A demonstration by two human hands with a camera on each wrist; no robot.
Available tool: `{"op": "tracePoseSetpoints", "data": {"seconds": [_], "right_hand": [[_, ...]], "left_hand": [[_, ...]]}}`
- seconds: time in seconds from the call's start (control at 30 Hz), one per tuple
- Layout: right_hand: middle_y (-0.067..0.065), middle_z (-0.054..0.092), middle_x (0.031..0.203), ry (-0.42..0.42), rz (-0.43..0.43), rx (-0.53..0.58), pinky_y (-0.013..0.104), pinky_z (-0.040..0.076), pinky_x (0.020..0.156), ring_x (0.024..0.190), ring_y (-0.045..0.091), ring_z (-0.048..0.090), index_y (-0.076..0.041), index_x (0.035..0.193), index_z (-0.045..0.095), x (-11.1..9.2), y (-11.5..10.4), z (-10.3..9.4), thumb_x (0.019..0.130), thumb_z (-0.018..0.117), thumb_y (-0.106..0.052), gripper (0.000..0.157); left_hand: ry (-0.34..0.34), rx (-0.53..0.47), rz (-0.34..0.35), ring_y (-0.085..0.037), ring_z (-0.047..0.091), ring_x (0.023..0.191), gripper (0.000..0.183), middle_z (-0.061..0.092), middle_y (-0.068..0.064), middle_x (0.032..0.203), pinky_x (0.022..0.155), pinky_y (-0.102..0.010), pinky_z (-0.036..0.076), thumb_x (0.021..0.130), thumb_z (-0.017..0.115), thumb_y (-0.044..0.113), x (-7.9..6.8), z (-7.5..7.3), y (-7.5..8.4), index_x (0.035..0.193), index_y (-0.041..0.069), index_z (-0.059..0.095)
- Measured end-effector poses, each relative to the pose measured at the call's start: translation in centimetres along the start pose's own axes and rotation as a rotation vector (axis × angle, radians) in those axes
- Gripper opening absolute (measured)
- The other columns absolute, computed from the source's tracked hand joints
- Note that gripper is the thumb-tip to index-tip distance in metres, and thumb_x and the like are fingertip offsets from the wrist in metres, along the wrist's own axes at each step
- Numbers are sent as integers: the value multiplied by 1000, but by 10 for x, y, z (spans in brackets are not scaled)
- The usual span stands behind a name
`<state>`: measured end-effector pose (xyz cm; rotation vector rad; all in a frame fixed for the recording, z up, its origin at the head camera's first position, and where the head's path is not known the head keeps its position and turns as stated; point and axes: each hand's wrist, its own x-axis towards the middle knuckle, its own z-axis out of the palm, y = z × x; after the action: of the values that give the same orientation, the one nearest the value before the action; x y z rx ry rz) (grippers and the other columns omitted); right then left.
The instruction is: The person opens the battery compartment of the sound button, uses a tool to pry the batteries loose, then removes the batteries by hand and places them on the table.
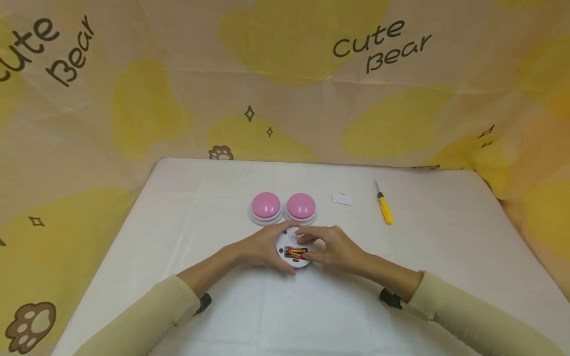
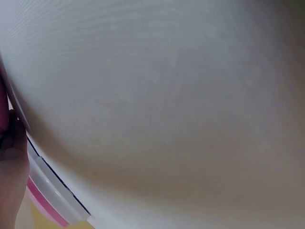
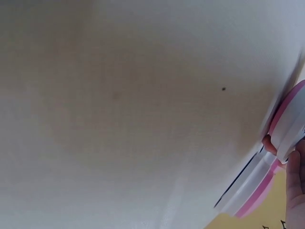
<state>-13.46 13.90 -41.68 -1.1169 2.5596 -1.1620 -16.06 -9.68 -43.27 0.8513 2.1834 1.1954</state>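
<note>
My left hand (image 1: 265, 245) grips a round white push-button device (image 1: 291, 236) by its left side. Its underside faces up, showing speaker holes, dark round feet and a battery bay. Black-and-orange batteries (image 1: 295, 252) lie in that bay. At their right end are the thumb and bent fingers of my right hand (image 1: 340, 249); whether they pinch a battery or only press on it is unclear. In the right wrist view, the device (image 3: 290, 121) shows its pink dome turned down toward the table, with part of my right hand (image 3: 295, 174) beside it.
Two pink-domed buttons (image 1: 265, 205) (image 1: 301, 206) stand side by side just behind my hands. Farther right lie a small white rectangular piece (image 1: 341, 199) and a yellow-handled screwdriver (image 1: 385, 207). The white table (image 1: 213, 198) meets a patterned cloth (image 1: 285, 99) at its back edge.
</note>
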Motion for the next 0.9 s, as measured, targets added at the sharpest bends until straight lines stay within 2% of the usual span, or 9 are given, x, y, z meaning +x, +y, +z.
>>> {"op": "tracePoseSetpoints", "data": {"seconds": [0.27, 0.47, 0.67, 0.9], "right_hand": [[1, 74, 109, 5, -19, -45, 36, 50, 96, 104, 12, 68, -2, 126, 64, 0, -3, 0, 81, 82, -6, 49], [4, 74, 108, 32, -74, -64, 32, 52, 92, 100, 13, 70, 0, 123, 66, -2, -3, 2, 81, 81, -3, 44], [3, 74, 104, 30, -124, -78, 30, 54, 89, 95, 12, 70, -1, 121, 67, -1, -2, 3, 82, 79, 0, 41], [2, 74, 105, 2, -92, -53, 29, 55, 86, 93, 11, 69, -2, 123, 66, 0, -4, -3, 84, 78, -2, 40]], "left_hand": [[3, 15, -17, -10, 57, 102, 98, 59, 10, 116, 90, -30, 48, 62, 96, 33, -1, -1, 1, 144, 21, 44], [-4, 16, -23, -10, 57, 102, 101, 59, 9, 117, 89, -30, 48, 63, 95, 32, -1, -1, 1, 147, 16, 41], [-6, 23, -24, -10, 55, 104, 100, 58, 9, 119, 89, -30, 48, 64, 95, 33, -1, 0, 0, 147, 17, 41], [0, 12, -7, -9, 55, 105, 99, 57, 10, 120, 90, -29, 48, 63, 95, 33, -1, 0, 1, 145, 19, 43]]}}
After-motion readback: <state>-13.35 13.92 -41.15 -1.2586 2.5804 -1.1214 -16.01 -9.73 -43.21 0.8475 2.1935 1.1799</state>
